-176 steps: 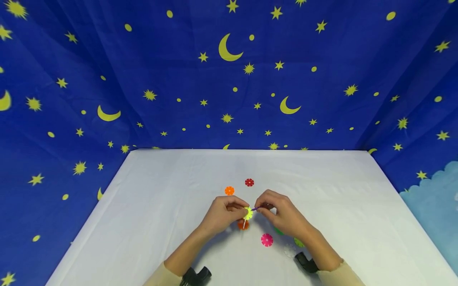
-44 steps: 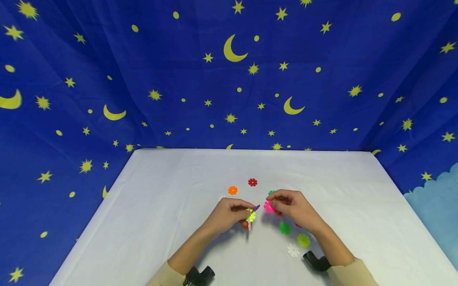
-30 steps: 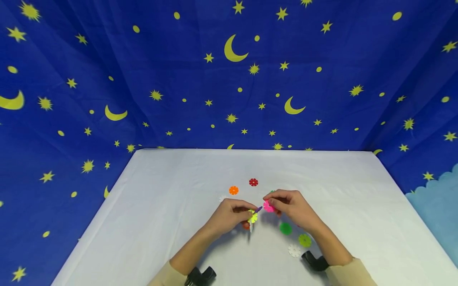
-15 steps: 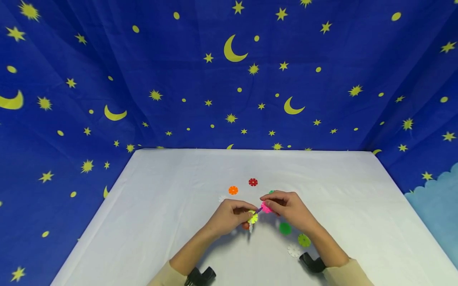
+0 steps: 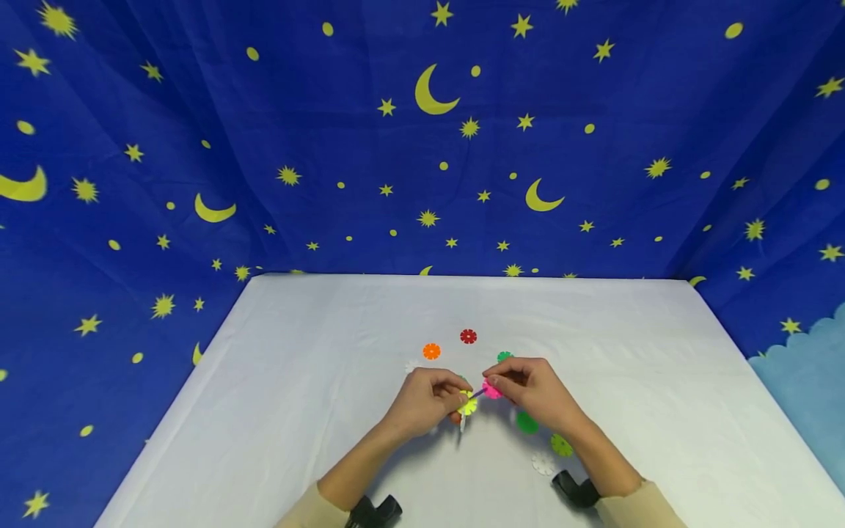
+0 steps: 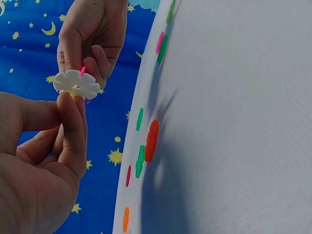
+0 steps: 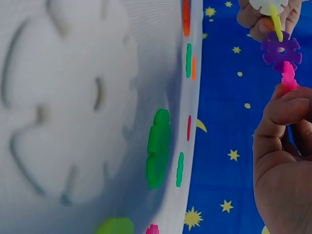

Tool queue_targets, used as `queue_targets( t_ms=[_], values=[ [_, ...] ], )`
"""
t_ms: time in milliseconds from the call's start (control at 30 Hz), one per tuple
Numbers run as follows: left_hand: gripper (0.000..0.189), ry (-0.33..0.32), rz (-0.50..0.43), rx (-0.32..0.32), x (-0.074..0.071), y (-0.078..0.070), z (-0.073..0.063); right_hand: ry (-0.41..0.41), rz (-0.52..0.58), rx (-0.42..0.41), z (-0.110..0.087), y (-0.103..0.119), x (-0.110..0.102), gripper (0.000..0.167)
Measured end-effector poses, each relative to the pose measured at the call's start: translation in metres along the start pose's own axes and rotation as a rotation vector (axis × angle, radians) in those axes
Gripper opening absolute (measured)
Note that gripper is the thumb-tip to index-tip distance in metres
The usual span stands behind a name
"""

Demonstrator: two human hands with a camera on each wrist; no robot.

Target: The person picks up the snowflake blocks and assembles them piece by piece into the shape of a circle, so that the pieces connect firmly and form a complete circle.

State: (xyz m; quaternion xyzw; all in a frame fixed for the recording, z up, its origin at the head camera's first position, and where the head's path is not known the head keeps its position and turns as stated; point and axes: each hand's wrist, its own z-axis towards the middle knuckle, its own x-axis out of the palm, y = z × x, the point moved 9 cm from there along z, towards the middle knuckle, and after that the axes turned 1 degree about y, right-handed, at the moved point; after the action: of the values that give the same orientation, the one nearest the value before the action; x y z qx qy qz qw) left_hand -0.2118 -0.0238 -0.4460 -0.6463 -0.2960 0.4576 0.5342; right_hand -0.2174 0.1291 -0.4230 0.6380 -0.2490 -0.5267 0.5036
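My left hand (image 5: 429,402) pinches a small chain of notched plastic discs above the table. In it, a yellow disc (image 5: 468,404) is slotted to a white disc (image 6: 68,83) and to a purple disc (image 7: 282,48). My right hand (image 5: 540,390) pinches a pink notched disc (image 5: 492,389) between thumb and forefinger. In the right wrist view the pink disc's edge meets the purple disc's lower rim, one set crosswise to the other. Fingers hide part of the yellow and pink discs.
On the white tabletop (image 5: 330,323) lie loose discs: red (image 5: 468,336), orange (image 5: 431,351), green (image 5: 527,422), lime (image 5: 562,444) and white (image 5: 543,463). An orange-red disc (image 6: 152,141) lies below the left hand. A blue star-patterned curtain (image 5: 370,147) surrounds the table.
Earlier the right hand held the purple disc at the yellow one. It then picked the pink disc off the table and brought it left until it met the purple disc in the left hand's chain.
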Motion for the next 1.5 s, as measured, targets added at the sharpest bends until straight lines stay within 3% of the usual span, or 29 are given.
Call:
queue_targets(
  t_ms=[200,500,600,833,933,1133,1367,1500],
  values=[
    [0.009,-0.023,-0.027,-0.007,0.000,-0.002,-0.001,0.003,-0.018,-0.063,0.001,-0.010,0.000,0.014],
    [0.007,-0.003,-0.030,-0.027,0.004,0.001,-0.001,0.043,-0.053,-0.156,-0.002,-0.007,0.007,0.017],
    [0.007,0.007,-0.022,-0.013,0.004,0.001,0.000,0.015,-0.066,-0.144,-0.002,-0.007,0.006,0.016],
    [0.008,-0.002,0.117,0.004,-0.001,-0.003,0.001,-0.070,-0.033,-0.028,0.001,-0.014,-0.001,0.015],
    [0.012,0.022,0.088,-0.007,0.000,-0.004,0.000,-0.089,-0.035,0.007,0.000,-0.006,-0.002,0.009],
    [0.019,0.046,-0.041,-0.064,0.007,-0.002,-0.001,-0.034,-0.030,-0.012,-0.005,0.020,0.001,0.011],
    [0.037,0.081,-0.192,-0.070,0.012,0.003,0.001,-0.003,0.019,0.019,0.002,-0.012,0.007,0.015],
    [0.038,0.108,-0.193,-0.076,0.014,0.003,0.001,0.014,0.049,0.023,0.002,-0.015,0.008,0.018]
  ],
)
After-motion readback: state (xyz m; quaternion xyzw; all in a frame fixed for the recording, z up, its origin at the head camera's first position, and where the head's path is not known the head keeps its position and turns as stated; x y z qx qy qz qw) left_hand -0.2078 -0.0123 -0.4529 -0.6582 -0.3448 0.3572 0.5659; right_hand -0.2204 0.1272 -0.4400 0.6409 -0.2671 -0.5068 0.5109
